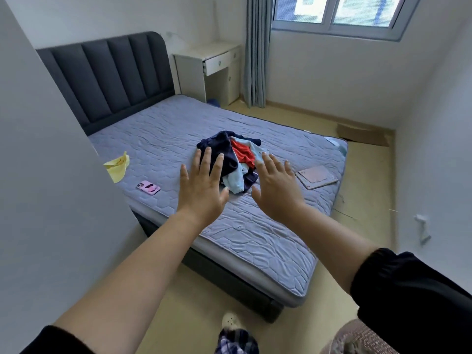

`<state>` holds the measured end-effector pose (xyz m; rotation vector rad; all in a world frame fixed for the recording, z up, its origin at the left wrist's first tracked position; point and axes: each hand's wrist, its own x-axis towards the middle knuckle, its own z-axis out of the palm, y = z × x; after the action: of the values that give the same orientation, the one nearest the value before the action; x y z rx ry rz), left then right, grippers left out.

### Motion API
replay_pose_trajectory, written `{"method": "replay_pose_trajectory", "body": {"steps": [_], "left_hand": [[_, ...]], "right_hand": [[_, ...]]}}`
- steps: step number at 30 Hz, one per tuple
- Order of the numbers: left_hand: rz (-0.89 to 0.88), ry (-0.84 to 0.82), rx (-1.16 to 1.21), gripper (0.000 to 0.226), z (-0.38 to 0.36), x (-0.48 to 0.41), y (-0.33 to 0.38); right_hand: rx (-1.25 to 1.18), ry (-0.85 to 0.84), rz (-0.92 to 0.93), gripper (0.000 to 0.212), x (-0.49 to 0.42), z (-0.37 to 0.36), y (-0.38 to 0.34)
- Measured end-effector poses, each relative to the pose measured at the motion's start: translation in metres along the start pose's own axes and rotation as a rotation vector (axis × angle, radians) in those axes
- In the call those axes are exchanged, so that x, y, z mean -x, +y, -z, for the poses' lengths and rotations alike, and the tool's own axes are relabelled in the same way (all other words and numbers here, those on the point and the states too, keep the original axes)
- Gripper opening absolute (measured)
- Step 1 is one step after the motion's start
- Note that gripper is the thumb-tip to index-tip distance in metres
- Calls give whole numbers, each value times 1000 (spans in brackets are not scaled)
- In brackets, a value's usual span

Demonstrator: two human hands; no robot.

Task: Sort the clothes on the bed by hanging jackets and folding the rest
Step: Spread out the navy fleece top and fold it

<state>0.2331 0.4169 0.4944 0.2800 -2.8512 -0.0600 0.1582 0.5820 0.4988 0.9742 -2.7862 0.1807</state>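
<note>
Left hand (201,185): extended forward, palm down, fingers straight and spread; holds nothing. Fingertips overlap the navy side of the pile in view; contact can't be confirmed.
Right hand (277,190): same posture, fingers splayed and apart, nothing gripped. Sits just beside the pile's right edge in view.
Clothes pile (229,159): one loose heap on the bed, approx. mid-mattress, between the two hands in view. Navy, red and light-blue garments tangled together, none folded. Which are jackets can't be told.
Bed (178,123): grey quilted mattress cover, dark padded headboard (109,75) at the far end.
Yellow cloth (117,166): crumpled, near the mattress's left edge, well apart from the pile.
Phone (148,187): pink case, lying flat on the mattress near the yellow cloth.
Flat pink item (316,176): tablet or notebook, can't tell which. Lies on the mattress near the right edge, beside the right hand in view.
Desk (212,65): white, next to the headboard; drawer slightly pulled out.
Curtain (255,52): grey, hanging between desk and window (339,14).
Cardboard (362,135): flat on the floor by the far wall.
Sleeves (408,290): black, pushed up both forearms.
Foot (231,321): white shoe, on the floor at the bed's near end.
</note>
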Motion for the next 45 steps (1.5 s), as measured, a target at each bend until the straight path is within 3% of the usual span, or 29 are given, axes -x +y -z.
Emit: {"method": "replay_pose_trajectory", "body": {"steps": [8, 15, 23, 29, 35, 41, 45], "left_hand": [[165, -23, 90, 73, -90, -174, -46], [275, -102, 164, 72, -152, -254, -68], [497, -136, 204, 71, -236, -315, -52], [824, -170, 327, 69, -333, -367, 31], [1041, -168, 372, 70, -419, -390, 87], [1088, -265, 331, 73, -487, -379, 80], [1091, -456, 208, 78, -591, -358, 46]], "right_hand": [[59, -120, 69, 67, -184, -67, 46], [0, -223, 84, 66, -284, -117, 78], [-71, -273, 212, 62, -358, -183, 126], [-181, -383, 387, 58, -419, -253, 220], [-225, -479, 425, 57, -445, -337, 288], [-291, -508, 438, 58, -433, -414, 294], [-197, -511, 498, 71, -436, -518, 275]]}}
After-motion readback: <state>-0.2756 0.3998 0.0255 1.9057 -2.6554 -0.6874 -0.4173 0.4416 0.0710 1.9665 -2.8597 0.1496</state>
